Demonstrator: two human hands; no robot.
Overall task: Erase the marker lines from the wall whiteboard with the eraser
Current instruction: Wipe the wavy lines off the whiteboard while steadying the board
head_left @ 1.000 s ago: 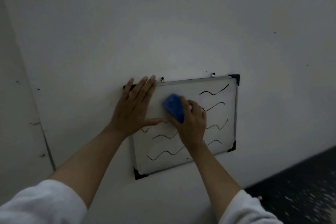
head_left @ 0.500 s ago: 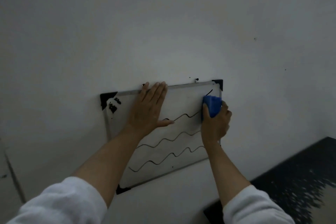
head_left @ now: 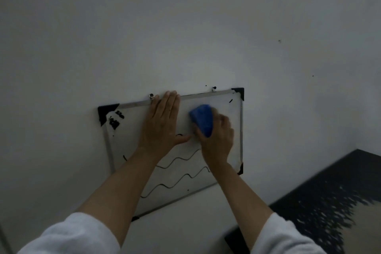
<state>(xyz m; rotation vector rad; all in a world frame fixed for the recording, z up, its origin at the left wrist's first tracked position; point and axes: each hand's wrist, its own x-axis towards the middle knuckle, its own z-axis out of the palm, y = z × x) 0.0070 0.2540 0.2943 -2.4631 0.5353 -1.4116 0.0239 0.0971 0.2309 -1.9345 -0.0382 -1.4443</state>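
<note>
- Left hand (head_left: 162,121) lies flat, fingers straight, on the whiteboard (head_left: 127,142).
- Right hand (head_left: 218,136) grips the blue eraser (head_left: 203,119) against the board's upper right.
- Two wavy lines (head_left: 177,173) sit below.

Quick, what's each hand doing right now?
Left hand: open, flat against the whiteboard.
Right hand: holding the blue eraser.

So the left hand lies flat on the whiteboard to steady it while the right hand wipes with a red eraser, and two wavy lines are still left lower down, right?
Nearly: the eraser is blue, not red, as the head view shows. The rest holds: the left hand lies flat on the whiteboard, the right hand grips the eraser, and two wavy lines remain lower down.
</note>
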